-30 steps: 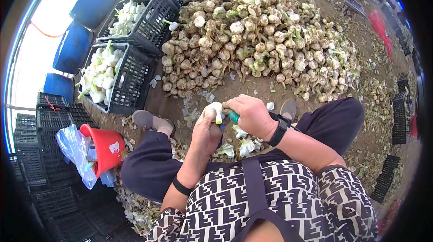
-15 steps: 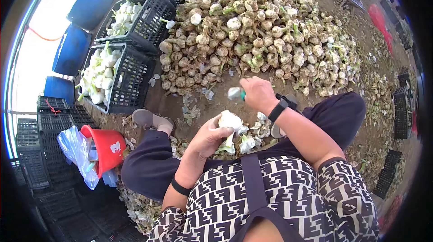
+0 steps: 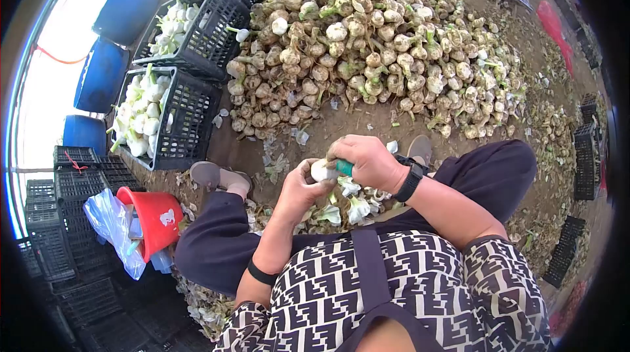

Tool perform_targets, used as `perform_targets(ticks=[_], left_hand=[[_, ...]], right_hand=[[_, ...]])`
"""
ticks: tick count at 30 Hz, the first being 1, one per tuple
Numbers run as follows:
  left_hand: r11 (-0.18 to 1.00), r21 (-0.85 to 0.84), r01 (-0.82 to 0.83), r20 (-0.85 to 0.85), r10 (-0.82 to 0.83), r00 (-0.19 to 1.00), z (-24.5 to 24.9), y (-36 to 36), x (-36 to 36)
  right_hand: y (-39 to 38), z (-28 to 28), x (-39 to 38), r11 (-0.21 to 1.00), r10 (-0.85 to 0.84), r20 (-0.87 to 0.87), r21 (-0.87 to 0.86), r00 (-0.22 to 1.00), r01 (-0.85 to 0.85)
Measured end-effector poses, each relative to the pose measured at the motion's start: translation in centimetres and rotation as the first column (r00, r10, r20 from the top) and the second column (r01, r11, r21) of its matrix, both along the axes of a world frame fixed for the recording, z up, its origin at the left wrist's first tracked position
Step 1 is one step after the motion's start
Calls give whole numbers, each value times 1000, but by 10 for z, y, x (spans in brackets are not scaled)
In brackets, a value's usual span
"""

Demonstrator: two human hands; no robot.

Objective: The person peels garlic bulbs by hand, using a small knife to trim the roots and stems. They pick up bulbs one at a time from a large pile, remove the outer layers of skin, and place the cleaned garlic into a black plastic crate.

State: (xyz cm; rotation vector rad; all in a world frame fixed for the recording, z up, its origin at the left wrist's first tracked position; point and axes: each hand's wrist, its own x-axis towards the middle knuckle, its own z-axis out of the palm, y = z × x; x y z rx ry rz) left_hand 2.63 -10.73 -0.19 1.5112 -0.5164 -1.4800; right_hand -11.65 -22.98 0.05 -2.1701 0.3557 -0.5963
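My left hand (image 3: pixel 300 188) is closed around a white garlic bulb (image 3: pixel 322 171), low in front of my lap. Against the bulb's right side works my right hand (image 3: pixel 369 160), wrapped around a green-handled knife (image 3: pixel 344 167). Its blade is hidden by the bulb and fingers. Beneath both hands lie peeled skins and trimmed garlic pieces (image 3: pixel 359 209) on the ground. A large heap of soil-stained garlic bulbs (image 3: pixel 367 43) rises just beyond them.
A black crate (image 3: pixel 187 122) of cleaned white garlic stands at the left, another crate (image 3: pixel 210 30) behind it. Nearer is a red bucket (image 3: pixel 161 220) with a plastic bag (image 3: pixel 113 224). Blue barrels (image 3: pixel 102 76) line the left edge; black crates (image 3: pixel 586 161) stand far right.
My right hand has come down and toward me, bringing the knife to the bulb. My left hand has tilted the bulb and shifted it slightly left.
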Motion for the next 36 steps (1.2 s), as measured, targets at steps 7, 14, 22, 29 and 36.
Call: perform_targets(ticks=[7, 14, 22, 29, 36], left_hand=[[980, -143, 140, 222, -106, 969, 15, -2, -9], [987, 116, 108, 594, -156, 789, -4, -12, 2], [971, 180, 161, 755, -241, 609, -7, -19, -1], [962, 73, 263, 779, -219, 587, 9, -20, 0], [968, -44, -248, -78, 244, 967, -8, -22, 10]], right_hand=[[-24, -47, 2, 907, -420, -354, -188, 836, 376], [6, -21, -2, 974, -97, -10, 205, 995, 97], [10, -36, -6, 982, -69, -145, -183, 987, 42], [-5, -61, -1, 960, -278, -250, -43, 927, 277], [1, -80, -17, 973, -100, -519, 126, 849, 192]])
